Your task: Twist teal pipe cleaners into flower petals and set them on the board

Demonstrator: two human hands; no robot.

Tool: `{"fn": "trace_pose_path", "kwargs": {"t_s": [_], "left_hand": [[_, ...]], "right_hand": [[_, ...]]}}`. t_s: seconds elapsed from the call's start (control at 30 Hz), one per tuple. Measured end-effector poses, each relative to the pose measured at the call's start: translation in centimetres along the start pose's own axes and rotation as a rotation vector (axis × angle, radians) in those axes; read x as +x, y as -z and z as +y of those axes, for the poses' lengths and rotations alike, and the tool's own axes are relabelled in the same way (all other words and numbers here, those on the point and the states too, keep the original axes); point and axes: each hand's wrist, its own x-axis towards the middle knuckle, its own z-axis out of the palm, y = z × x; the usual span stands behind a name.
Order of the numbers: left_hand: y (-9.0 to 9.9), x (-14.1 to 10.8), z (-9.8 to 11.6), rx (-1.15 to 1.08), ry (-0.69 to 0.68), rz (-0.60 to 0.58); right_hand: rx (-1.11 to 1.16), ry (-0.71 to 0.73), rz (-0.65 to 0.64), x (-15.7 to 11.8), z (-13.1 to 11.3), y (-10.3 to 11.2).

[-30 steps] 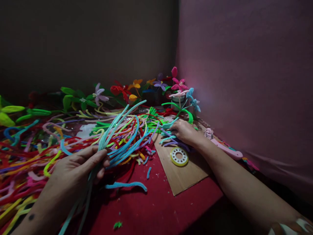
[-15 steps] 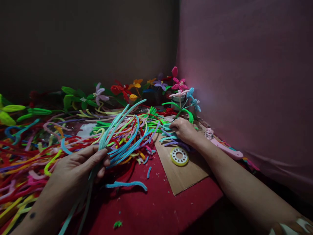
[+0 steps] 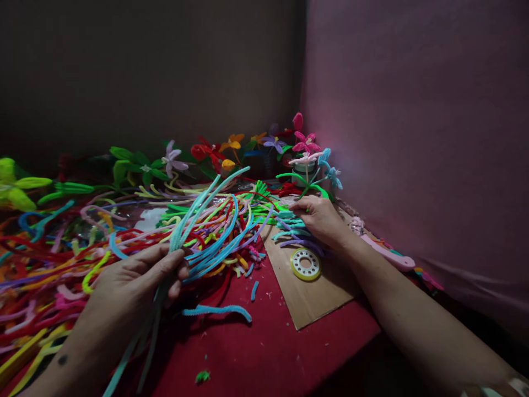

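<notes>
My left hand [image 3: 155, 270] is closed around a bundle of pale aqua pipe cleaners [image 3: 194, 212]. Their ends fan out above the fingers, and the tails hang below toward the front edge of the view. Over the cardboard's far end, my right hand [image 3: 320, 216] has its fingers pinched together. Beside and just below its fingertips lies a row of short, bent aqua and purple pipe cleaners [image 3: 291, 226]. Whether the pinch holds one of them, I cannot make out.
A large heap of coloured pipe cleaners [image 3: 136, 237] covers the left of the red table [image 3: 248, 364]. A tape roll [image 3: 306, 264] lies on the cardboard [image 3: 314, 298]. Pipe-cleaner flowers [image 3: 306, 142] stand behind. A pink-handled tool [image 3: 388, 252] lies at right.
The view has shifted slightly, so everything sits a little further right. My right hand's fingertips have come up slightly from the aqua pieces. My left hand keeps its bundle.
</notes>
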Motion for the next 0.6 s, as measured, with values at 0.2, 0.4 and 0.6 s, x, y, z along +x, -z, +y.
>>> {"fn": "trace_pose_path", "kwargs": {"t_s": [0.2,0.4,0.6], "left_hand": [[0.0,-0.9,1.0,0.001,-0.067,0.029],[0.3,-1.3,2.0,-0.089,-0.205,0.119],[0.6,-1.2,2.0,0.097,-0.233,0.264]], "right_hand": [[0.217,-0.119,0.131,-0.3,-1.4,1.0],[0.406,-0.158,0.103,-0.9,-3.2,1.9],[0.474,-0.134,0.077,-1.7,-5.4,2.7]]}}
